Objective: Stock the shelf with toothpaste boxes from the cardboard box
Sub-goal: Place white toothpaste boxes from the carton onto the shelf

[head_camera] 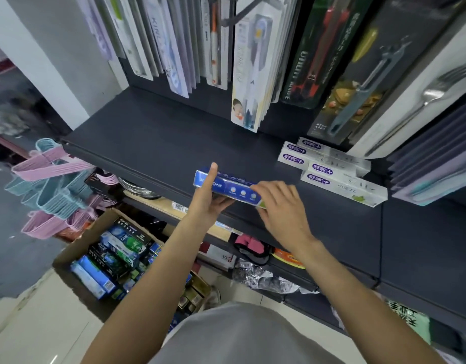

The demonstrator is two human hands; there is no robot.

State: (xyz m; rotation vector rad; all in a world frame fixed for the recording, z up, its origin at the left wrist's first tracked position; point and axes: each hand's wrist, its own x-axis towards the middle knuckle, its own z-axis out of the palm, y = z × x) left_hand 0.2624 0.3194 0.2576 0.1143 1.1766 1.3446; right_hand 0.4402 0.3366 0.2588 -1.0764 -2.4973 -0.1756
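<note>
Both bare forearms reach forward, the left hand cupped palm-up with its thumb raised straight, the right hand palm-down, fingers curled, both gripping something between them.

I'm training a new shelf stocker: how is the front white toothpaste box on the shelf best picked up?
Take the front white toothpaste box across its long sides near the middle, coming from above and from the aisle side. It lies flat on the dark shelf with another white box close behind, so only its top and front face are free for a grip.
</note>
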